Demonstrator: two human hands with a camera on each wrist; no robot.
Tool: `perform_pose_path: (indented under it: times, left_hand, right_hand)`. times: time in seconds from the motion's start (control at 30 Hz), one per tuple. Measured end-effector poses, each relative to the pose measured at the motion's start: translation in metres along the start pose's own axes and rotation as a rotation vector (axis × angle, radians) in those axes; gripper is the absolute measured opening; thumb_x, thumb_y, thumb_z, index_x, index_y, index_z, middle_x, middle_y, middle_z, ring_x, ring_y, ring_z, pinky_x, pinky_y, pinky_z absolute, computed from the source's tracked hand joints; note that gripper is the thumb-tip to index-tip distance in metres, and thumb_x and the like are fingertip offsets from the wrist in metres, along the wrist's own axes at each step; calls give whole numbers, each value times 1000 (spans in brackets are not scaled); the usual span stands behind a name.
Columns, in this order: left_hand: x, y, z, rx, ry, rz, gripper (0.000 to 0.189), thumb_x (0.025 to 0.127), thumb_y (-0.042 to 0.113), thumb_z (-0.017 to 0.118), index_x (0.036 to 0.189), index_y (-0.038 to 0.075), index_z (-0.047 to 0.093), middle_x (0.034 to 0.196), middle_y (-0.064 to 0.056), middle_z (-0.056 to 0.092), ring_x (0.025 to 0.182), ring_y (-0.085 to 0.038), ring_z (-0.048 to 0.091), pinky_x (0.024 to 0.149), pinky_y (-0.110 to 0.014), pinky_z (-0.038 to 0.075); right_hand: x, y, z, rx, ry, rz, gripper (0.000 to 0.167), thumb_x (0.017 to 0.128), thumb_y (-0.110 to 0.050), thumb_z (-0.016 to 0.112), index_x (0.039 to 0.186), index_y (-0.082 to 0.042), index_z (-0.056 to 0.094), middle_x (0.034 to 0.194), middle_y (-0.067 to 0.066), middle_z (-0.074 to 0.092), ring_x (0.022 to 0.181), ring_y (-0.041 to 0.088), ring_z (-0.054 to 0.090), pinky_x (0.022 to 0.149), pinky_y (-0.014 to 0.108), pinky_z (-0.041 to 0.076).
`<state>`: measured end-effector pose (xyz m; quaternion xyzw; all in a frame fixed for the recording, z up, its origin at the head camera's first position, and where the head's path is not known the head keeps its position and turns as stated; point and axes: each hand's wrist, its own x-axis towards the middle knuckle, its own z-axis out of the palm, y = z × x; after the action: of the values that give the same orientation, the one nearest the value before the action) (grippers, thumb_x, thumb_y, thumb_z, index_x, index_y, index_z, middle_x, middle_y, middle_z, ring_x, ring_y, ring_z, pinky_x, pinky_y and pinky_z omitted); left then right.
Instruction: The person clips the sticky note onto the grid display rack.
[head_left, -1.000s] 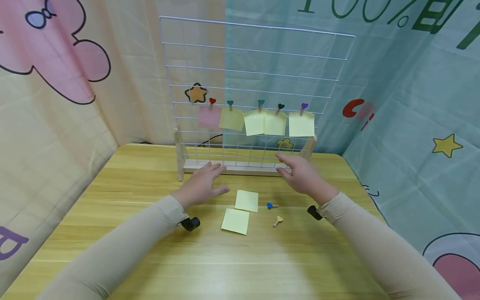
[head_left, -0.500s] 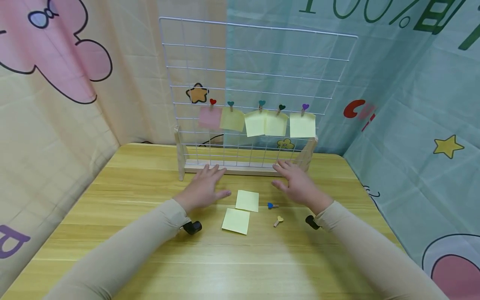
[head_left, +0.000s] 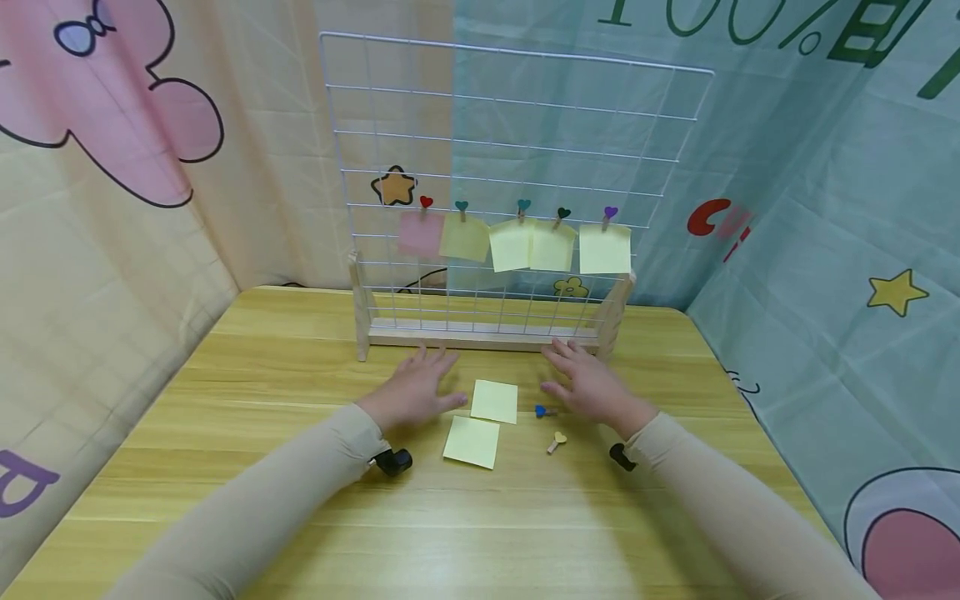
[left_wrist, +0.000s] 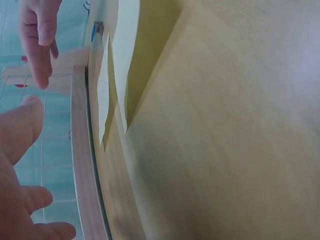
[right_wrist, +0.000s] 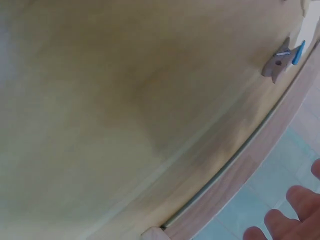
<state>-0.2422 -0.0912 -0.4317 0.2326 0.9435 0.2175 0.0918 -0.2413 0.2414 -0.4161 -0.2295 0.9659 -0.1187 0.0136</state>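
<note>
My left hand [head_left: 414, 390] is held over the table with straight, spread fingers, just left of two pale yellow sticky notes [head_left: 494, 402] lying one behind the other. My right hand [head_left: 592, 387], also spread, hovers above a blue heart clothespin [head_left: 542, 411]. Nearer to me lies a yellow heart clothespin [head_left: 557, 442]. Nothing is in either hand. In the left wrist view the sticky notes [left_wrist: 122, 60] curl up at their edges. The blue clothespin [right_wrist: 282, 59] rests on its side in the right wrist view, apart from the fingertips [right_wrist: 302, 200].
Behind the hands stands a white wire grid rack [head_left: 517, 154] on a wooden base [head_left: 480, 339]. A pink note [head_left: 420, 234] and several yellow notes [head_left: 604, 250] hang from it by heart clothespins. Printed curtains [head_left: 810, 250] enclose the table [head_left: 480, 533].
Both hands have drawn back from the rack's base and moved lower, a little closer together. The notes and clothespins have stayed in place.
</note>
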Motion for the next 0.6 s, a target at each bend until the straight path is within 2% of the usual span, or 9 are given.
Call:
perform_pose_path:
  times: [0.3,0.5,0.6]
  left_hand:
    - [3,3,7,-33,-91,-7,87,102,56,61,168,13,25,174,-18,20,161,-49,12,131,-61,8]
    - [7,4,15,-14,-152,11,83,103,57,60,166,12,31,174,-16,25,161,-48,15,131,-62,12]
    - [10,6,17,5,-157,23,82,103,57,59,166,13,32,174,-15,26,161,-47,17,131,-62,13]
  right_hand:
    - [-3,4,10,34,-139,-34,69,106,-45,61,163,-12,40,169,23,34,155,48,32,122,64,34]
    - [-3,7,13,36,-181,-74,65,106,-45,61,160,-13,46,165,20,42,153,51,34,122,64,33]
    - [-2,7,13,34,-199,-72,61,106,-44,62,158,-14,49,162,18,47,152,48,39,122,62,35]
